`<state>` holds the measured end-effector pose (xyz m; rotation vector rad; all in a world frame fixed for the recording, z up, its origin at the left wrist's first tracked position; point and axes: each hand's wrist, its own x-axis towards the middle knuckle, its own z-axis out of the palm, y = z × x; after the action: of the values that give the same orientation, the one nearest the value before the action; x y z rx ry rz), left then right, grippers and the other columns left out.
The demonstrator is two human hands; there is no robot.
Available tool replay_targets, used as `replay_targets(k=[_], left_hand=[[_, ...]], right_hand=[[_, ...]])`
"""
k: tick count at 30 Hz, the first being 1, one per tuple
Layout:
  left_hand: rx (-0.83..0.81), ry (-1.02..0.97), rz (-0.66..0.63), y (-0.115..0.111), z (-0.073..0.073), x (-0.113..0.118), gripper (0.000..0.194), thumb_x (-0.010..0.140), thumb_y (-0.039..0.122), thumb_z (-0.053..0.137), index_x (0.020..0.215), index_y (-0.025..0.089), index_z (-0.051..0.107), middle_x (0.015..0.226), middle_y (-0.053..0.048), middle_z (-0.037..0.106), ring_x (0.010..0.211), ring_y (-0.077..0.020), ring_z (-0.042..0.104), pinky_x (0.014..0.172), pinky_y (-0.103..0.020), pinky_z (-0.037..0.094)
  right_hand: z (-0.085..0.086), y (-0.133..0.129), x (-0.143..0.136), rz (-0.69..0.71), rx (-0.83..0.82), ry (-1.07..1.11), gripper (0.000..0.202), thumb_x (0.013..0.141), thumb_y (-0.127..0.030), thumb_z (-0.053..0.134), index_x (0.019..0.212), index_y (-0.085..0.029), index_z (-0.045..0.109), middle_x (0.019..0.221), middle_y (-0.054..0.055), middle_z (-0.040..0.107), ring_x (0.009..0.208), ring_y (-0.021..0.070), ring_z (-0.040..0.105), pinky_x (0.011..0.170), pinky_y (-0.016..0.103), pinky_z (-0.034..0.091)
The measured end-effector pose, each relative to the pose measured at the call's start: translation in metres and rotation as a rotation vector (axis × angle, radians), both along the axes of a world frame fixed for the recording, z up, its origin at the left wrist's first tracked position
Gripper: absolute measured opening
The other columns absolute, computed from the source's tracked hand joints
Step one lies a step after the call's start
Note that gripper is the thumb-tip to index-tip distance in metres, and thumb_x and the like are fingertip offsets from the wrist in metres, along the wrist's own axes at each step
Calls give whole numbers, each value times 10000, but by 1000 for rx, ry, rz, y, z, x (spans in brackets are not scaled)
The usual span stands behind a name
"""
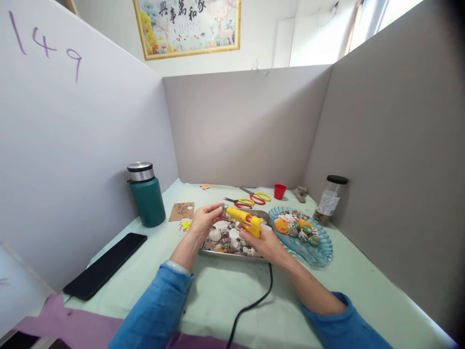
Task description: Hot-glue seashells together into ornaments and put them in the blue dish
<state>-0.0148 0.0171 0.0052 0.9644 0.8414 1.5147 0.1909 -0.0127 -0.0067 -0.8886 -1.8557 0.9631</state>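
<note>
My right hand (264,245) is wrapped round a yellow hot glue gun (242,216), whose nozzle points left. A black cord hangs down from the gun's handle. Just left of the nozzle, my left hand (206,219) pinches a small greenish shell (224,207) between its fingertips. Nozzle and shell are very close; I cannot tell whether they touch. Both hands are above a metal tray (232,255) filled with mixed shells (232,237), some white, some brown. Part of the tray is hidden by my hands and the gun.
A blue glass plate (315,258) with shells stands right of the tray, near a black-lidded jar (330,199). Two scissors (241,202) and a red cup (279,192) lie behind. At left are a green bottle (147,198), black slab (107,264) and brown card (181,212). Grey panels enclose the table.
</note>
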Motion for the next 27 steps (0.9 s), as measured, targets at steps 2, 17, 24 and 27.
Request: replay_targets(k=[2, 17, 24, 27], left_hand=[[-6, -5, 3, 1, 0, -1, 369, 549, 234, 853, 868, 93, 733, 843, -92, 723, 649, -136, 649, 720, -294, 540], [13, 34, -44, 1, -2, -2, 338, 587, 258, 837, 869, 101, 739, 898, -117, 719, 720, -167, 657, 754, -334, 532], [16, 25, -29, 0, -1, -1, 338, 577, 257, 841, 862, 106, 742, 894, -109, 721, 686, -150, 647, 729, -314, 535], [21, 23, -2, 0, -1, -2, 328, 585, 257, 836, 859, 104, 741, 895, -109, 720, 687, -148, 647, 750, -321, 530]], right_hand=[[-1, 1, 0, 2, 15, -10, 399, 814, -473, 589, 1028, -146, 671, 829, 37, 633, 743, 168, 555, 702, 292, 454], [1, -2, -2, -10, 9, -3, 436, 807, -490, 586, 1057, -143, 667, 797, 31, 630, 723, 167, 551, 678, 282, 456], [3, -4, -1, -25, -7, -6, 441, 805, -491, 586, 1051, -135, 668, 733, 21, 594, 684, 158, 525, 646, 276, 449], [-1, -1, -1, -17, 26, -13, 418, 806, -489, 588, 1030, -147, 672, 749, 27, 599, 693, 161, 516, 658, 283, 451]])
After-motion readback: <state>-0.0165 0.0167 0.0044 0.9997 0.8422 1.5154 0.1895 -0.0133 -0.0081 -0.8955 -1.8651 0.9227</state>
